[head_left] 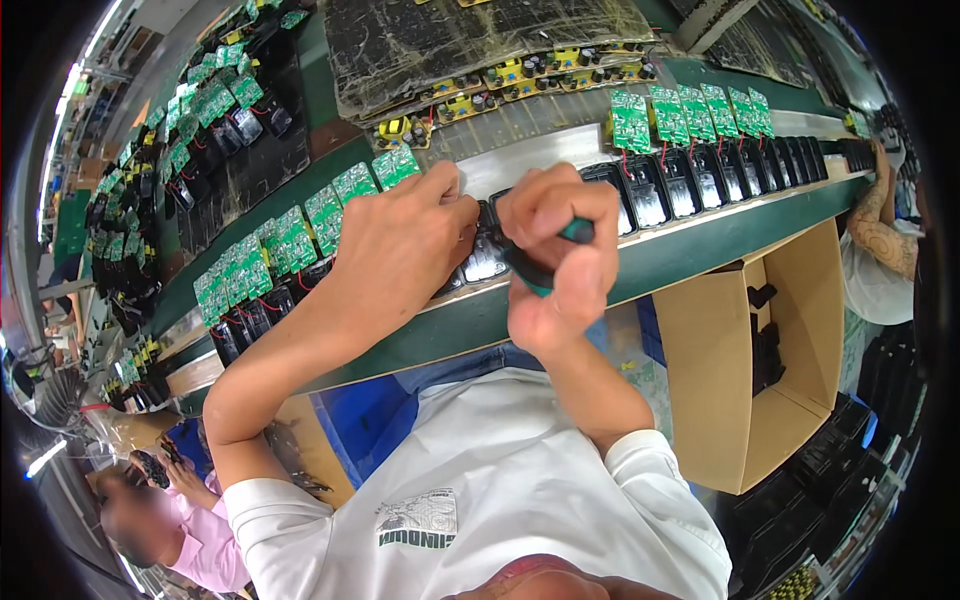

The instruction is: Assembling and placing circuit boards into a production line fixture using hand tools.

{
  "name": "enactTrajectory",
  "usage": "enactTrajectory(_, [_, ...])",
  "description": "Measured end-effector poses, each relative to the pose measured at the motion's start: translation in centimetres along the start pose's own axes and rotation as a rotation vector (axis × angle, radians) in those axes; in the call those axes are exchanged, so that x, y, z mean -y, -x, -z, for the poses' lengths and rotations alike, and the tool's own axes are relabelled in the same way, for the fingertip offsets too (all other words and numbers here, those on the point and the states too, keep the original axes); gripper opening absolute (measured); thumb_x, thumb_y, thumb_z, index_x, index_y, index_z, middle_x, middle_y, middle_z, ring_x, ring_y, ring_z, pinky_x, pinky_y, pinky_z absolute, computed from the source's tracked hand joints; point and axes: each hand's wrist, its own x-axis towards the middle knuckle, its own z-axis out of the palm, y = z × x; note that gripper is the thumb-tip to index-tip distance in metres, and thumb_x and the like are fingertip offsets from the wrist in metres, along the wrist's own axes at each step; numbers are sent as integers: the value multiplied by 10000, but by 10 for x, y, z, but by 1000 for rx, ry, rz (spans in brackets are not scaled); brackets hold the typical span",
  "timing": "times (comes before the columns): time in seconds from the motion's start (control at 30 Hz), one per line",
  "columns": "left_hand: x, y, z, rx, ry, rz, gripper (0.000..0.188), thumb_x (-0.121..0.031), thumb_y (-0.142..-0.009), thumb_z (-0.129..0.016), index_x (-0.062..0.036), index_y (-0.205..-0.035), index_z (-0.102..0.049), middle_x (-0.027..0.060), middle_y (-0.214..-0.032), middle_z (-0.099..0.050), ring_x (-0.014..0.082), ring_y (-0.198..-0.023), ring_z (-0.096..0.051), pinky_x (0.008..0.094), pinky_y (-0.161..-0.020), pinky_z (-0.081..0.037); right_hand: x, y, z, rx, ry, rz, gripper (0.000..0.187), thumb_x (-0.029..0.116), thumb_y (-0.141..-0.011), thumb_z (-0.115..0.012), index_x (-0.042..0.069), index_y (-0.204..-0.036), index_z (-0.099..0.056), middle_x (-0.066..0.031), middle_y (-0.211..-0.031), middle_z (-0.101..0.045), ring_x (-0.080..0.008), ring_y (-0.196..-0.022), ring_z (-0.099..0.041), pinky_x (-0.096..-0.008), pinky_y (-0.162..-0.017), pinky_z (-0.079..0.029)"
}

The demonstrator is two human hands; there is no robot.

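Observation:
My right hand [565, 250] is closed around a hand tool with black-and-green handles [536, 278]. The tool's working end is hidden, so its exact kind does not show. Close beside it, my left hand [405, 240] is held over the row with its fingers curled and bunched; what they pinch, if anything, is hidden. Between the two hands lies a shiny black plastic case [485, 262]. Just beyond my left hand, a green circuit board [394, 166] leans in the row.
Black cases with green boards [692, 115] wired on by red leads line the green bench edge [690, 258]. Stacked sheets with components [490, 60] lie behind. A cardboard box [705, 370] holding black parts stands at right. Other people work at far right and lower left.

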Motion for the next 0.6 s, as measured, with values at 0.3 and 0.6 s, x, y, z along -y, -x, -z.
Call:
enactTrajectory(0.3, [0,-2,3,3,30,-20,82,-144,-841,-720,-87,-795,-683,47,-903,-532,239,-681,-608,370,-524,-453,-2,-13,-4,75,31,-27,164,226,-966,-490,64,-940,-478,-67,-827,-477,-166,-718,-383,-311,-654,-350])
enactTrajectory(0.6, [4,-19,23,172,3,-47,131,-189,-824,-754,-78,-827,-684,74,-903,-604,294,-683,-637,406,-555,-482,5,-2,-6,-44,-51,-50,182,235,-970,-481,70,-895,-493,-76,-784,-498,-177,-715,-407,-315,-671,-360])
